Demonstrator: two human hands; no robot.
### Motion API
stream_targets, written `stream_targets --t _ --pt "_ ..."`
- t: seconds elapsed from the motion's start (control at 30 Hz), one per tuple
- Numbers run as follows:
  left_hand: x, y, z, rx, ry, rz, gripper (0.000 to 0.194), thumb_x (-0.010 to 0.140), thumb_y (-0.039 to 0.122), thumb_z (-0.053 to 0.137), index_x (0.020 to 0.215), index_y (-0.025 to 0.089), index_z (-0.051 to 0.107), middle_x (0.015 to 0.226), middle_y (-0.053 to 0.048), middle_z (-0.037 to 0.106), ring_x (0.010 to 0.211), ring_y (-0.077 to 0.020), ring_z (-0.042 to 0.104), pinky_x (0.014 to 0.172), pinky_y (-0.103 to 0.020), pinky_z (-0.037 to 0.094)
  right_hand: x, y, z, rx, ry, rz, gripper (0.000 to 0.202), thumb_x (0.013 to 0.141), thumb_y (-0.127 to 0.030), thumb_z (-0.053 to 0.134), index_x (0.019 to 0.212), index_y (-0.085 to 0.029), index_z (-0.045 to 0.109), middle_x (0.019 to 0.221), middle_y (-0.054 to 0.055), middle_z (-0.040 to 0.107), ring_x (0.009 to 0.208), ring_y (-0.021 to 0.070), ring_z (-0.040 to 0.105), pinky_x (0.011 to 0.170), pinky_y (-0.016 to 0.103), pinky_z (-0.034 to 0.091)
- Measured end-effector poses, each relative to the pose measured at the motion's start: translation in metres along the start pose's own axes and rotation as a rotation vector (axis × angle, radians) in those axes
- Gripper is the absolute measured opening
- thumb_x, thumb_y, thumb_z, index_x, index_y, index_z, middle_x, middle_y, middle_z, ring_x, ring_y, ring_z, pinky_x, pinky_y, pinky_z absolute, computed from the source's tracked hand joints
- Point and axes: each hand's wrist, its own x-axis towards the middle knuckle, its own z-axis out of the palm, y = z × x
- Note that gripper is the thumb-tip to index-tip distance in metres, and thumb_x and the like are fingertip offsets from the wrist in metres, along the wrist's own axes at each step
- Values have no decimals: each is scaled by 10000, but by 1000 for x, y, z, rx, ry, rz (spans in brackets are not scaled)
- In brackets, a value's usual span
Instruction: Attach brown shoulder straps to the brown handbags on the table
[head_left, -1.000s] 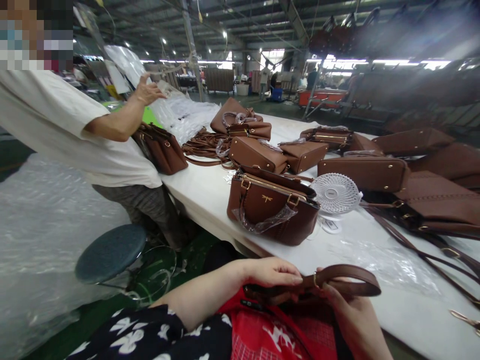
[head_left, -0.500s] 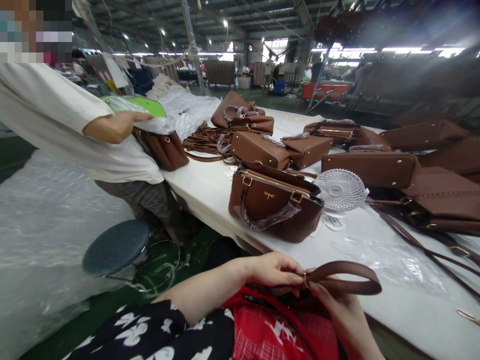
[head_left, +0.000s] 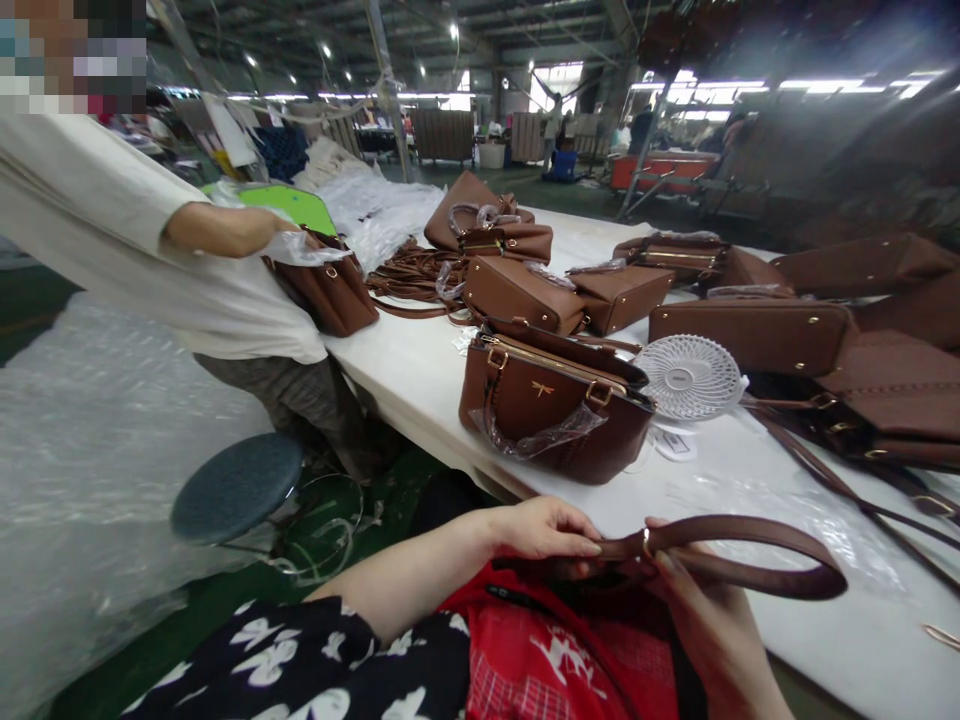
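A brown leather strap [head_left: 780,540] runs between my two hands above my lap, with a loop bulging out to the right. My left hand [head_left: 544,530] pinches the strap between thumb and fingers. Close to a small gold buckle [head_left: 646,543], my right hand [head_left: 694,590] grips the strap from below; some of its fingers are hidden. Just beyond my hands, a brown handbag [head_left: 555,400] stands upright on the white table [head_left: 420,375], its handle wrapped in clear plastic and a gold dragonfly emblem on its front.
A small white fan [head_left: 691,378] stands right of the handbag. More brown bags [head_left: 750,335] and a heap of straps [head_left: 416,275] lie behind. At the left, a co-worker [head_left: 225,260] handles another bag [head_left: 330,290], beside a round stool [head_left: 238,487] and plastic sheeting [head_left: 112,430].
My right hand has shifted right with the buckle, away from my left hand. The strap's loop now reaches farther right. The co-worker's hand has moved slightly over the other bag.
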Motion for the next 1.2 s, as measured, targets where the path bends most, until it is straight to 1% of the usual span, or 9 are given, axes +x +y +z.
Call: stream_targets --t 0.17,0.3,0.53,0.67,0.77,0.87,0.97,1.1,1.2 --pt "3 -4 2 -194 -23 7 540 660 563 811 964 128 709 748 -10 681 660 -92 608 693 -214 479 1 3 -4 111 -7 30 374 694 -360 831 1053 -311 739 790 6 730 721 195 656 680 333 556" --pt "4 -2 4 -275 -43 45 564 638 555 829 982 125 706 755 -25 689 690 -113 630 709 -235 487 0 6 2 34 12 39 374 681 -360 842 1034 -284 747 863 12 755 777 189 666 733 308 559" --pt "8 4 11 -94 12 107 570 676 626 762 954 130 715 758 -18 679 708 -106 607 722 -224 459 -6 1 18 -181 -16 -25 383 669 -426 828 990 -228 758 985 64 757 947 272 678 843 370 568" --pt "7 -3 7 103 -22 78 618 701 701 679 961 141 710 781 -25 681 741 -121 599 728 -224 468 -4 -5 12 -176 -98 -42 263 692 -407 815 842 -205 739 811 41 715 784 209 651 698 279 553" --pt "5 -7 4 111 -60 39 606 691 711 678 906 145 702 785 -20 675 731 -122 597 700 -224 477 -1 -2 3 -32 -90 -37 256 704 -380 811 862 -204 714 747 30 677 709 195 624 628 288 537" --pt "3 -7 4 76 -24 36 596 673 695 710 867 133 695 746 -10 655 657 -101 569 650 -215 465 2 4 -7 10 -1 -5 376 663 -386 844 983 -232 719 845 42 726 779 225 663 691 328 563" --pt "2 -2 8 64 23 35 586 676 677 723 888 131 703 723 -6 646 626 -95 556 604 -206 441 1 9 -10 -96 28 -13 443 641 -410 853 1034 -241 734 935 57 748 859 246 675 766 350 574" --pt "1 3 13 40 55 43 594 676 678 722 909 132 706 709 -2 640 580 -80 523 550 -197 396 -5 7 3 -260 -24 -56 400 673 -425 826 1023 -247 749 1016 61 754 968 264 672 897 377 556" --pt "2 4 16 31 64 100 580 671 676 728 856 127 699 703 -1 632 606 -80 526 578 -195 397 -9 6 15 -237 -77 -73 368 675 -442 818 981 -248 756 1012 60 758 972 274 683 921 401 557"
